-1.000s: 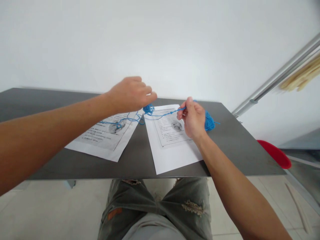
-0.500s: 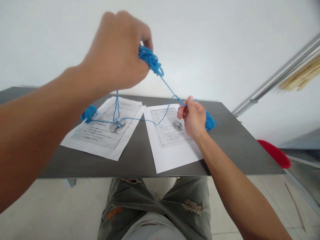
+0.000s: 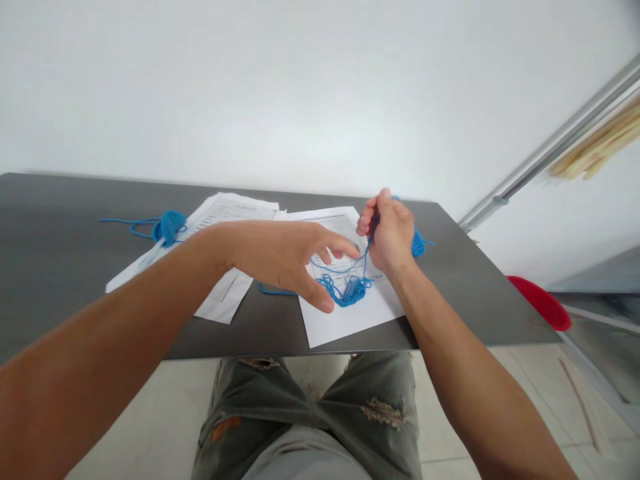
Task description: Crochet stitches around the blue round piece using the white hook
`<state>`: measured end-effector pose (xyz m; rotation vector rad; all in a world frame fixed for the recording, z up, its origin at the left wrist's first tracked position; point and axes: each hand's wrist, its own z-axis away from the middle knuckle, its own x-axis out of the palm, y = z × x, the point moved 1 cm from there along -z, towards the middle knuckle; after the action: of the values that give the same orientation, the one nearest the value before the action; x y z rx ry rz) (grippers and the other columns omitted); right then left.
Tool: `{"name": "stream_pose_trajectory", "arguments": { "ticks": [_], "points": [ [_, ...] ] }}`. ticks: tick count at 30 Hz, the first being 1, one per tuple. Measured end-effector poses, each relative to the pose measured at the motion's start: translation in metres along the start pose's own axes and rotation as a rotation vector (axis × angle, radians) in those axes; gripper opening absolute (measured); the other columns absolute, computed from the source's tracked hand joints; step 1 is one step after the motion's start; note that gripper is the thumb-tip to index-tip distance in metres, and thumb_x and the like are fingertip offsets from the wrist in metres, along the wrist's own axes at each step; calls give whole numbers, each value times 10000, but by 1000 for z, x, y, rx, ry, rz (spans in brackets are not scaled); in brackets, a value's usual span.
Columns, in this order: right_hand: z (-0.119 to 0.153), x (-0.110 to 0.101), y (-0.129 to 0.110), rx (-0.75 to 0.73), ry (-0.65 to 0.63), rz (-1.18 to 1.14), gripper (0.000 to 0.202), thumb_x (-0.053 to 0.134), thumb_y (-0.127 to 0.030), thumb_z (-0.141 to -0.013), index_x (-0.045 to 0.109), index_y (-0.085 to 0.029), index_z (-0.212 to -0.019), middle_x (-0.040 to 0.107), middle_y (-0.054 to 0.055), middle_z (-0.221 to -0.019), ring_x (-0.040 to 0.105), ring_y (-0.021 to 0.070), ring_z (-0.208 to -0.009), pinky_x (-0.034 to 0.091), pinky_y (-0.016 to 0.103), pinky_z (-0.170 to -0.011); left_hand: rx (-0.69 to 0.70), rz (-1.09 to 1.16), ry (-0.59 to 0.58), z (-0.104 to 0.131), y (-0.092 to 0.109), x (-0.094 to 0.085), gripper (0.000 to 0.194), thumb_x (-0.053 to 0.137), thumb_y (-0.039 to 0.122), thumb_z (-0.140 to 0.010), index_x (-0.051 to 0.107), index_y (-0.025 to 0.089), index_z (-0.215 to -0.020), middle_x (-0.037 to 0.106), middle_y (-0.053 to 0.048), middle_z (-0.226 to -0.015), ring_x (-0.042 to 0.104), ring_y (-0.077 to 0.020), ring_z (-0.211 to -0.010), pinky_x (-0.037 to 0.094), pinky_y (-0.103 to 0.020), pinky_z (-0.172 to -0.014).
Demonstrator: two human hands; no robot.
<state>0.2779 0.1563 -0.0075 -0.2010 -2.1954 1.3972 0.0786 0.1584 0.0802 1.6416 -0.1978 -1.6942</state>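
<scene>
My left hand (image 3: pixel 300 263) is open, thumb and fingers apart, just left of a loose bundle of blue yarn (image 3: pixel 353 291). That bundle is over the right printed sheet (image 3: pixel 325 327); a strand runs from it up to my right hand (image 3: pixel 390 230). The right hand's fingers are curled closed around the yarn strand. Behind its wrist a ball of blue yarn (image 3: pixel 419 245) shows partly, the rest hidden. At the left, a blue piece with yarn tails (image 3: pixel 170 227) lies by the left printed sheet (image 3: pixel 225 303), which my left forearm partly covers.
The grey table (image 3: pixel 470 293) stands against a white wall (image 3: pixel 300 100). A metal rail (image 3: pixel 550 147) slants along the right, with pale yellow strands (image 3: pixel 600 143) hanging near it. A red seat (image 3: pixel 540 303) is beyond the table's right edge. My legs (image 3: pixel 310 407) are below the front edge.
My left hand has come down and right from up high, letting go of the yarn bundle, which is now low over the right sheet. The right hand stays nearly in place, holding the strand.
</scene>
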Motion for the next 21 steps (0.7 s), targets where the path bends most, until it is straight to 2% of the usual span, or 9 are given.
{"name": "stream_pose_trajectory", "arguments": {
  "ticks": [3, 5, 7, 9, 12, 14, 16, 18, 21],
  "points": [
    [-2, -1, 1, -21, 10, -11, 556, 654, -749, -882, 583, -215, -745, 542, -67, -502, 449, 76, -408, 358, 212, -391, -197, -189, 106, 10, -13, 3, 674, 801, 488, -766, 637, 251, -1376, 747, -81, -1243, 714, -247, -933, 480, -298, -747],
    [-2, -2, 2, -26, 11, -8, 552, 640, -746, -895, 582, -217, -746, 542, -66, -506, 450, 77, -413, 365, 211, -393, -278, -353, 80, 12, -24, 14, 577, 805, 473, -771, 670, 190, -1255, 746, -118, -1152, 690, -270, -909, 443, -317, -715],
    [-3, -2, 2, -27, 13, 0, 549, 632, -741, -904, 583, -217, -749, 543, -64, -515, 454, 79, -417, 370, 212, -396, -280, -384, -10, 12, -33, 27, 354, 787, 379, -799, 692, 182, -1076, 745, -103, -1019, 668, -258, -851, 401, -315, -665],
    [-2, -2, 2, -24, 21, 15, 548, 625, -734, -913, 599, -211, -753, 548, -60, -525, 462, 77, -421, 376, 211, -402, -257, -344, -27, 10, -39, 36, 55, 705, 234, -841, 671, 195, -858, 719, -57, -842, 628, -220, -754, 357, -311, -624],
    [-2, -2, 1, 2, 28, 33, 556, 620, -728, -920, 650, -194, -768, 570, -47, -547, 487, 73, -439, 398, 208, -425, -175, -178, -9, 4, -39, 43, 174, 651, 122, -830, 615, 196, -676, 638, 0, -650, 560, -171, -640, 331, -303, -596],
    [-2, -3, 1, 17, 24, 40, 560, 621, -731, -917, 673, -190, -780, 584, -40, -564, 501, 74, -453, 414, 208, -439, -83, -30, 73, -2, -34, 47, 163, 665, 116, -830, 635, 192, -688, 618, 19, -625, 551, -153, -624, 359, -289, -604],
    [-3, -3, 2, 18, 20, 40, 561, 627, -735, -912, 682, -191, -786, 587, -38, -570, 504, 76, -458, 420, 207, -444, 60, 87, 229, -9, -28, 54, 130, 657, 109, -855, 673, 184, -751, 668, 3, -732, 602, -153, -703, 439, -281, -678],
    [-3, -3, 2, 17, 23, 32, 558, 637, -734, -907, 682, -192, -781, 585, -39, -563, 497, 76, -456, 418, 204, -440, 227, 111, 359, -17, -21, 63, 123, 644, 111, -897, 711, 183, -823, 716, -54, -975, 664, -183, -898, 509, -314, -838],
    [-2, -3, 2, 29, 37, 31, 557, 635, -727, -912, 672, -192, -764, 578, -41, -547, 487, 77, -449, 410, 203, -431, 338, -7, 349, -29, -19, 81, 183, 689, 110, -893, 776, 193, -1031, 641, -146, -1355, 610, -281, -1257, 488, -426, -1064]
  ]
}}
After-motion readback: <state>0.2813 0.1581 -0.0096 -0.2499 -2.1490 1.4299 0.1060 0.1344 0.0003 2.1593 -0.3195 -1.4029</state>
